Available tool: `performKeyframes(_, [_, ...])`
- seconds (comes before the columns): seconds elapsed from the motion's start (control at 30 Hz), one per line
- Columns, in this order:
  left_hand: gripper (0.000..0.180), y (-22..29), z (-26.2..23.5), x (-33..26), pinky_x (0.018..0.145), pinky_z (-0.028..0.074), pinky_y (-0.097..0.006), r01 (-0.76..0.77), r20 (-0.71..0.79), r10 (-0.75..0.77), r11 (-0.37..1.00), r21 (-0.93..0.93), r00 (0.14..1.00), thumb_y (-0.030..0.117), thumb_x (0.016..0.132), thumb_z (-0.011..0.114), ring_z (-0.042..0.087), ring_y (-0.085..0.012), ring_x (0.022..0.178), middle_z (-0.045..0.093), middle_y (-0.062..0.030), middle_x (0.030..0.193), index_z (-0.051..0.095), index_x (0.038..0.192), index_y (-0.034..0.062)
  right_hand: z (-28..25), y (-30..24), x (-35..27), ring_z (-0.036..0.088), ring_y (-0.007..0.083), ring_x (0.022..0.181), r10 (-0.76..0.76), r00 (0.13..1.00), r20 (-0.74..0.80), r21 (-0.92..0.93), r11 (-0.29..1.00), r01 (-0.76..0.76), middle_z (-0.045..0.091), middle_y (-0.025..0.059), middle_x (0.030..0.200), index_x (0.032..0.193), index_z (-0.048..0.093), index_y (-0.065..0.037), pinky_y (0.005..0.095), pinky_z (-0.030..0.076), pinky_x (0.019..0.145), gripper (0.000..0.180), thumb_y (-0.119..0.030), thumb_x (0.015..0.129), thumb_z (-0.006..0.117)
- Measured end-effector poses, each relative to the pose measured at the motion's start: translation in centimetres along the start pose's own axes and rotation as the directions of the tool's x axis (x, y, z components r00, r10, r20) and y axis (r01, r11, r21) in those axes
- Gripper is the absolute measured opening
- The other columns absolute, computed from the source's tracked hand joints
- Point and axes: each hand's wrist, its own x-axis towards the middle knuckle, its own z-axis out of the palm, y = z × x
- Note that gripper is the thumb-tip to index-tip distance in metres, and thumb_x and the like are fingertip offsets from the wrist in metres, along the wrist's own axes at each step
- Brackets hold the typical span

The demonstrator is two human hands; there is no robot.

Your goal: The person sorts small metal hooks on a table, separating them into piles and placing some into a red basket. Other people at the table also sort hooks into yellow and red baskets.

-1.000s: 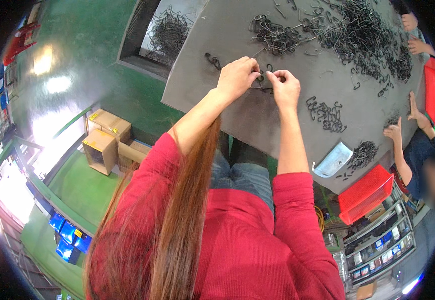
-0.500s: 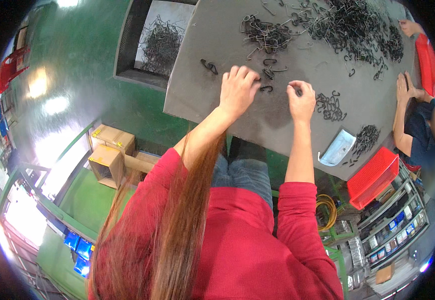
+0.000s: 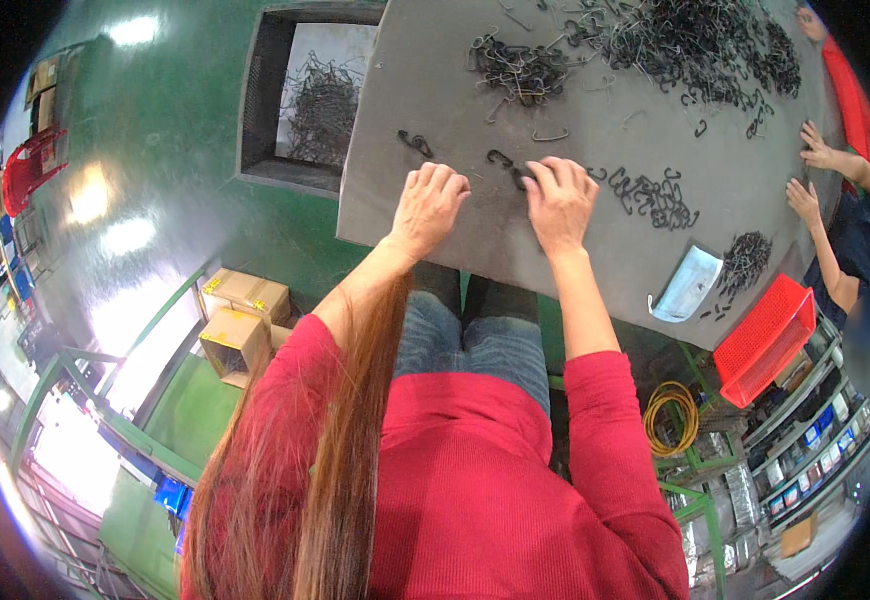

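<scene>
floor, far left: glossy green floor (image 3: pixel 155 180) with bright light patches; a red plastic crate (image 3: pixel 27 172) sits near the left rim.
cartons: two brown cardboard boxes (image 3: pixel 240 320) stand on the floor, just left of the person's left arm.
bin: a dark rectangular bin (image 3: pixel 315 95) beside the left edge of the bench holds a tangle of thin dark wire pieces.
bench: a wide grey-topped bench (image 3: pixel 455 240) runs from the centre to the right.
left hand: the left hand (image 3: pixel 427 203) lies knuckles-up on the bench, fingers curled down toward the top; the grip is narrow, and i cannot tell whether it holds anything.
loose hook: one small dark bent metal hook (image 3: pixel 415 143) lies just beyond the left hand, apart from it.
worked hook: a small dark s-shaped metal hook (image 3: pixel 503 160) lies on the bench between the two hands, at the right hand's fingertips.
right hand: the right hand (image 3: pixel 558 200) is palm-down, its fingers pinched close at that hook; whether it is truly gripped is hidden.
small cluster: a sorted cluster of dark hooks (image 3: pixel 655 195) lies just right of the right hand.
big heap: a large heap of dark wire hooks (image 3: pixel 695 45) covers the far right of the bench.
mask: a pale blue face mask (image 3: pixel 687 285) rests near the bench's near edge.
tray: a red plastic mesh tray (image 3: pixel 767 340) hangs off the right corner.
co-worker: another person's two hands (image 3: pixel 810 175) rest on the right edge.
</scene>
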Motion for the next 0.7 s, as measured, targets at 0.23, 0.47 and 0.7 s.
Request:
performKeyframes(0.23, [0.01, -6.5, -6.6, 1.4, 0.076, 0.04, -0.04, 0.255, -0.315, -0.215, 0.963, 0.091, 0.925, 0.016, 0.082, 0.066, 0.051, -0.0266, 0.088, 0.055, -0.0053, 0.088, 0.059, 0.088, 0.0136, 3.2, -6.6, 0.6, 0.026, 0.0196, 0.14, -0.206, 0.968, 0.144, 0.1, 0.976, 0.192, 0.037, 0.0003, 0.147, 0.14, 0.04, -0.018, 0.0486, 0.014, 0.115, 0.053, -0.025, 0.089, 0.054])
performKeyframes(0.47, [0.03, -10.7, -8.2, 3.7, 0.096, 0.038, -0.042, 0.301, -0.335, -0.218, 0.928, 0.219, 0.917, 0.01, 0.082, 0.063, 0.045, -0.0281, 0.115, 0.053, -0.0072, 0.116, 0.059, 0.112, 0.011, 6.3, -7.6, 1.2, 0.013, 0.0168, 0.144, -0.236, 0.953, 0.191, -0.085, 0.963, 0.255, 0.027, -0.0058, 0.152, 0.143, 0.037, -0.02, 0.0578, -0.002, 0.114, 0.056, -0.033, 0.091, 0.051])
performKeyframes(0.7, [0.039, -3.7, -2.8, 8.1, 0.104, 0.033, -0.043, 0.011, -0.163, 0.004, 0.996, 0.087, 0.987, 0.007, 0.079, 0.063, 0.041, -0.0282, 0.125, 0.049, -0.007, 0.125, 0.055, 0.117, 0.0127, 0.9, 6.3, -5.6, 0.021, 0.0214, 0.142, 0.16, 0.987, 0.017, -0.268, 0.952, -0.15, 0.03, -0.0012, 0.151, 0.143, 0.039, -0.021, 0.0524, 0.011, 0.114, 0.054, -0.026, 0.091, 0.054])
